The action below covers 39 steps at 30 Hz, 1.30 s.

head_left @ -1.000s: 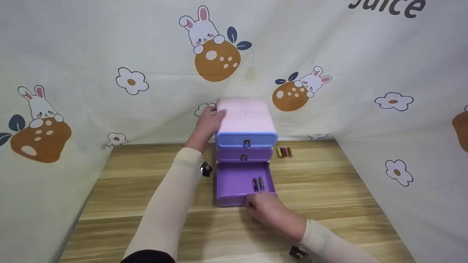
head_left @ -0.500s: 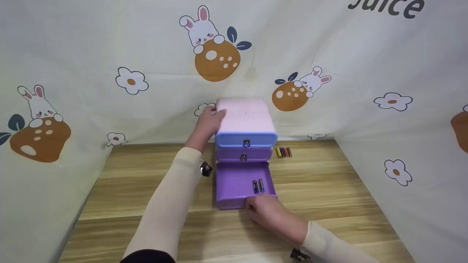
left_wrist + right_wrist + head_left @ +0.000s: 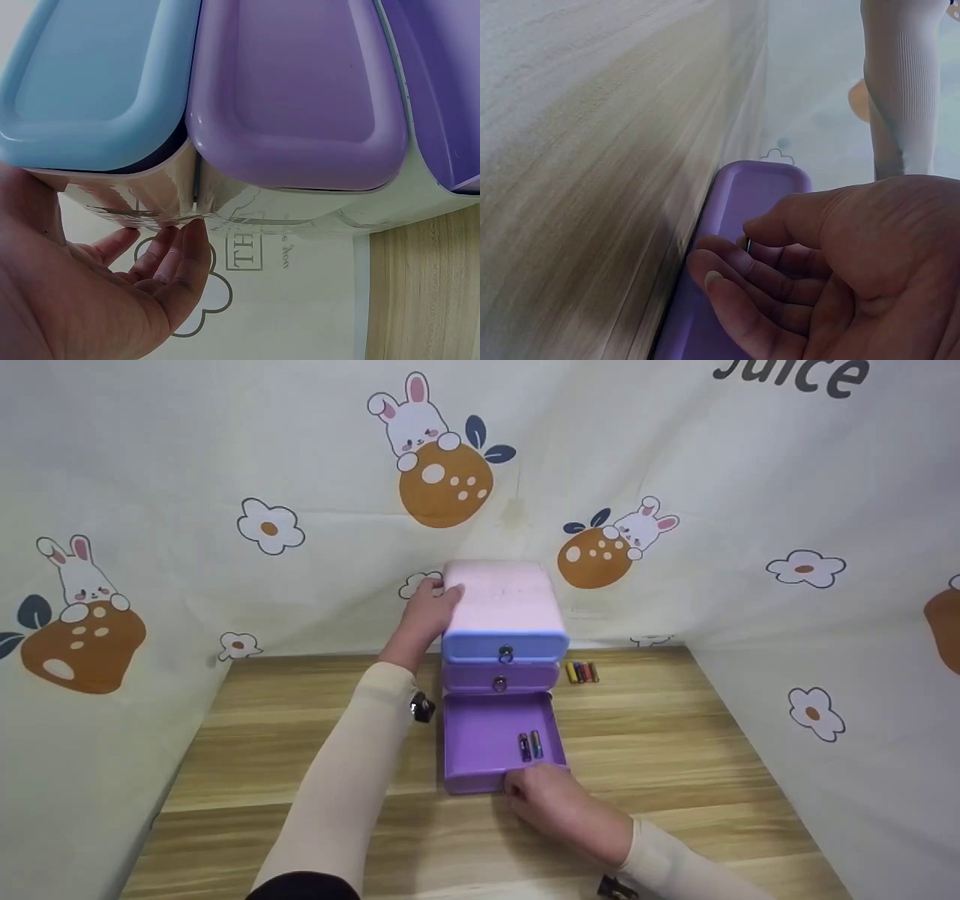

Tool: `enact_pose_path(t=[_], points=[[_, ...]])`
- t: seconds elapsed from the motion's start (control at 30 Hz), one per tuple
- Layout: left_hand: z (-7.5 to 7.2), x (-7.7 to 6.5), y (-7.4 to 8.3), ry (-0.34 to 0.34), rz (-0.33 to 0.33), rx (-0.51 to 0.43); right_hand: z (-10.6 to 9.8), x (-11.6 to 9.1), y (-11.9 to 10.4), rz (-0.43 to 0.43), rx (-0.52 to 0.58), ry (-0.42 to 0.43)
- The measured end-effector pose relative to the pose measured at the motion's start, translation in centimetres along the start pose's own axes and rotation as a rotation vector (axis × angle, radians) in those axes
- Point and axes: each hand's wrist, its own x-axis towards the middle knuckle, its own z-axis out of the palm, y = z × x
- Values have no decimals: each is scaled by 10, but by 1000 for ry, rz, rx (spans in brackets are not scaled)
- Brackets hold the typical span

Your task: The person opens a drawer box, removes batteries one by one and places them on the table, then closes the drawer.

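A small drawer cabinet with a pink top (image 3: pixel 501 596) stands at the back of the table. Its blue top drawer (image 3: pixel 480 647) and purple middle drawer (image 3: pixel 469 676) are pushed in. The purple bottom drawer (image 3: pixel 480 735) is pulled out, with two batteries (image 3: pixel 530 745) lying at its right side. My left hand (image 3: pixel 429 611) rests against the cabinet's upper left side, thumb at the top edge and fingertips touching the side wall. At the bottom drawer's front, my right hand (image 3: pixel 559 802) pinches the small metal ring pull (image 3: pixel 747 244), mostly hidden by the fingers.
Several more batteries (image 3: pixel 583 672) lie in a row on the wooden table (image 3: pixel 660 750), right of the cabinet. A printed cloth (image 3: pixel 330 585) hangs close behind and along both sides. Black wrist straps (image 3: pixel 422 707) sit on the sleeves.
The bottom drawer has slid a little farther out toward me, with my right hand and the two batteries moving along. My left hand has stayed in place on the cabinet.
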Motion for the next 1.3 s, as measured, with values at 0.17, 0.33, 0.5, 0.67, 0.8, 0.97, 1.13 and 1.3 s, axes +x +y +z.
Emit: enact_pose_path(t=[0.17,0.33,0.5,0.67,0.8,0.97,1.13,1.3], points=[[0,0,0,3,8,6,0,-2,-1,14,-10,-4],[0,0,-1,14,24,11,3,-6,-1,17,-25,13],[1,1,-1,10,6,6,2,-8,0,-5,-37,24],[0,0,0,0,-17,19,-9,-10,0,42,9,8],[1,0,0,6,-14,23,-23,-8,1,86,95,-13],[1,2,-2,15,-2,27,-43,-1,-3,97,164,3],[0,2,-2,8,-4,23,-56,8,-8,74,130,60],[0,2,-2,-4,13,16,-64,19,-11,121,84,53]])
